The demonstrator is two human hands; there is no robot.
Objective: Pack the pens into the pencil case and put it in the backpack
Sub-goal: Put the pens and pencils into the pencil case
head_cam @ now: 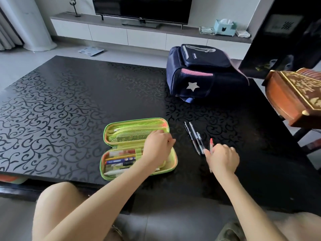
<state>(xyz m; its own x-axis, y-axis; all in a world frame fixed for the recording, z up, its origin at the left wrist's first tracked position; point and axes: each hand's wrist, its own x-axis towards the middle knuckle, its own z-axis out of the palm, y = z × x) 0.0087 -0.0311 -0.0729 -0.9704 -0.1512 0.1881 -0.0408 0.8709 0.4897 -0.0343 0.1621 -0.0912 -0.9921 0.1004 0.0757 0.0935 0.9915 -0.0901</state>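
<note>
A green pencil case (119, 136) lies unzipped and flat on the black patterned table (60, 101), with stationery in its near half. My left hand (159, 146) rests on the case's right end, fingers curled, holding nothing that I can see. Three dark pens (193, 136) lie side by side to the right of the case. My right hand (222, 158) is just right of them, closed around a red-capped pen (211, 143) whose tip points away from me. A navy backpack (199, 72) with a white star lies at the table's far right.
An ornate wooden box (293, 96) overhangs the table's right edge. Behind the table are a white TV cabinet (139, 35) with a television, a tissue box (224, 26) and a scale on the floor. My knees are at the near table edge.
</note>
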